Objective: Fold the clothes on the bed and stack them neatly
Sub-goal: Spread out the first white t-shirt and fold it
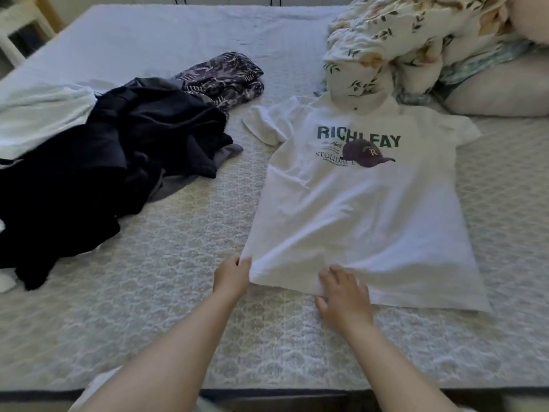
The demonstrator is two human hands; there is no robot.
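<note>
Fingers of the left hand (233, 275) pinch the white printed cotton T-shirt's (353, 215) hem corner; right hand (344, 292) rests spread on the hem, its fingertips blurred.

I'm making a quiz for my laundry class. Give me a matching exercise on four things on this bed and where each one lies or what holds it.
1. white T-shirt
2. dark clothes pile
3. patterned garment
4. floral duvet

a. bunched at far right
b. left, in a heap
c. spread flat, hem in both hands
d. beyond the dark heap

Pairs: 1-c, 2-b, 3-d, 4-a
</note>
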